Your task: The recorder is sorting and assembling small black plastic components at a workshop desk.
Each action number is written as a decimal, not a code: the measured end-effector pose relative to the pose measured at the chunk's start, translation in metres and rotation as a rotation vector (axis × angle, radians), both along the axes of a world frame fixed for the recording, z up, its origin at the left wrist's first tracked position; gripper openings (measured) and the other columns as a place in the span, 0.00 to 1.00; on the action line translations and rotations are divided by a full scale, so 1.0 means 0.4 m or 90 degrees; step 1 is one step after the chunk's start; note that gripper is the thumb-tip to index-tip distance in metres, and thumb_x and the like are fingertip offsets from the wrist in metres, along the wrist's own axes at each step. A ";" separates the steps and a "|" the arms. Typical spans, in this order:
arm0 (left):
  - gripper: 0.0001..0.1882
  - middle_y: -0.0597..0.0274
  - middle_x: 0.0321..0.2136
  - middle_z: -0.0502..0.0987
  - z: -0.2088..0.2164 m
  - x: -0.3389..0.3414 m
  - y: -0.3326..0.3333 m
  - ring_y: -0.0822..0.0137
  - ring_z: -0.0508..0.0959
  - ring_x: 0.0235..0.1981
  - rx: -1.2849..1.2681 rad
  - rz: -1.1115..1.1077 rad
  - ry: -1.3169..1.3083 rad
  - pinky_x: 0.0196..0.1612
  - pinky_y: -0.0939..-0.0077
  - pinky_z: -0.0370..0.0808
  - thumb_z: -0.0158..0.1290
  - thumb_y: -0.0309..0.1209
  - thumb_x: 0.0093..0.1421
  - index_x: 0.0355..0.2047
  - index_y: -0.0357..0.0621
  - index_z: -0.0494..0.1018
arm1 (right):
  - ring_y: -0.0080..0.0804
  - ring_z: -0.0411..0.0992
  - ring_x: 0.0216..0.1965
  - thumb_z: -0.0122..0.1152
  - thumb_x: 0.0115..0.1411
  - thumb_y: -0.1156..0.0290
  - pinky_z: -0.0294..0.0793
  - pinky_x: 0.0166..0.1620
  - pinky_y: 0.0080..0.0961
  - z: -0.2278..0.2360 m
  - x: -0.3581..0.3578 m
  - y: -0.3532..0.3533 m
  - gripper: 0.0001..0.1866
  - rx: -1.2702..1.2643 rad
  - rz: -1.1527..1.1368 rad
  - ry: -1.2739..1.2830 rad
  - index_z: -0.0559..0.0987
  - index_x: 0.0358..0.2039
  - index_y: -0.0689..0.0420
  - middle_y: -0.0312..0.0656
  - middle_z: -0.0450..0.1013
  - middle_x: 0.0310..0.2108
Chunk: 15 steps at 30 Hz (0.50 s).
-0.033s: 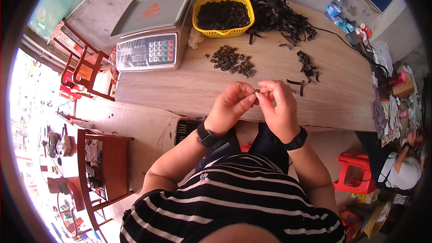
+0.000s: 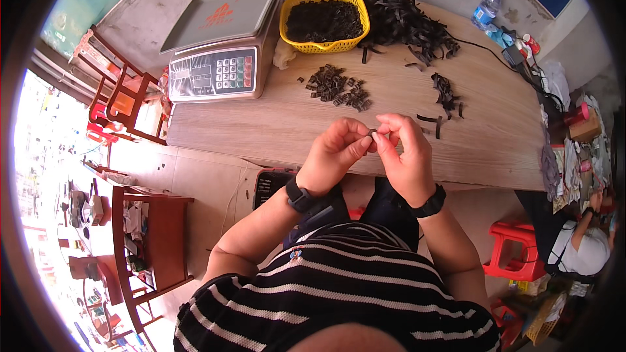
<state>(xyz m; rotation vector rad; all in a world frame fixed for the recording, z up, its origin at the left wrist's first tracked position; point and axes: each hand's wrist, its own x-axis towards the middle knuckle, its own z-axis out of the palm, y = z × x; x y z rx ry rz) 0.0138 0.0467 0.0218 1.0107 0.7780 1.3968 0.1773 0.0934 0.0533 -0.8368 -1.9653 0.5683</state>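
Note:
Over the near edge of the table, my left hand (image 2: 337,155) and my right hand (image 2: 405,160) meet fingertip to fingertip. Both are closed in a pinch around a small dark piece (image 2: 372,132), mostly hidden by the fingers. Beyond them lies a pile of small, dark, looped or folded pieces (image 2: 332,85). To the right of that is a small bunch of black strips (image 2: 444,91), with a few loose strips (image 2: 430,119) nearer my right hand. A larger heap of black strips (image 2: 404,23) rests at the back.
A yellow basket (image 2: 325,46) full of small black pieces stands at the back, beside a grey weighing scale (image 2: 215,75). Bottles (image 2: 486,10) and a cable (image 2: 482,49) lie along the wall. A red stool (image 2: 515,248) and another person (image 2: 580,244) are at right.
My fingertips have shifted very slightly around the small dark piece, the right hand a touch to the right. The piles and basket stay as they were.

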 end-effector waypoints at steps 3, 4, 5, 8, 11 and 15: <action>0.09 0.63 0.39 0.80 -0.005 -0.009 0.001 0.73 0.78 0.42 -0.009 -0.008 0.017 0.49 0.77 0.73 0.50 0.28 0.70 0.49 0.42 0.70 | 0.28 0.74 0.28 0.63 0.60 0.79 0.74 0.36 0.26 -0.001 0.011 0.000 0.14 -0.071 0.007 0.070 0.77 0.47 0.58 0.40 0.76 0.35; 0.09 0.64 0.38 0.80 -0.007 -0.011 0.002 0.73 0.78 0.41 -0.012 -0.015 0.024 0.48 0.77 0.72 0.51 0.28 0.70 0.50 0.43 0.70 | 0.25 0.74 0.27 0.62 0.61 0.79 0.74 0.35 0.23 -0.003 0.019 0.003 0.15 -0.021 0.004 0.067 0.76 0.49 0.58 0.40 0.76 0.36; 0.09 0.64 0.38 0.80 -0.007 -0.012 0.001 0.73 0.78 0.41 -0.013 -0.015 0.024 0.48 0.77 0.72 0.51 0.28 0.70 0.50 0.43 0.70 | 0.26 0.74 0.27 0.62 0.61 0.79 0.74 0.36 0.24 0.001 0.026 0.003 0.14 -0.027 -0.003 0.067 0.77 0.48 0.59 0.40 0.76 0.35; 0.09 0.64 0.38 0.80 -0.008 -0.012 0.000 0.73 0.78 0.41 -0.027 -0.007 0.029 0.48 0.78 0.73 0.51 0.28 0.70 0.49 0.43 0.70 | 0.26 0.74 0.26 0.62 0.62 0.79 0.73 0.35 0.24 -0.004 0.044 0.007 0.13 -0.024 -0.010 0.048 0.76 0.48 0.59 0.40 0.76 0.35; 0.08 0.64 0.37 0.80 -0.014 -0.014 -0.002 0.73 0.78 0.40 -0.034 -0.009 0.048 0.47 0.78 0.73 0.51 0.27 0.70 0.48 0.43 0.71 | 0.32 0.75 0.31 0.61 0.61 0.79 0.73 0.38 0.28 -0.007 0.059 0.015 0.12 -0.035 -0.013 0.005 0.77 0.46 0.58 0.40 0.76 0.34; 0.06 0.65 0.36 0.79 -0.021 -0.044 -0.023 0.73 0.79 0.41 -0.011 0.007 0.135 0.46 0.79 0.74 0.50 0.23 0.69 0.46 0.42 0.70 | 0.42 0.74 0.38 0.61 0.59 0.77 0.70 0.42 0.37 0.003 0.122 0.048 0.12 0.050 -0.104 -0.170 0.77 0.44 0.56 0.40 0.76 0.34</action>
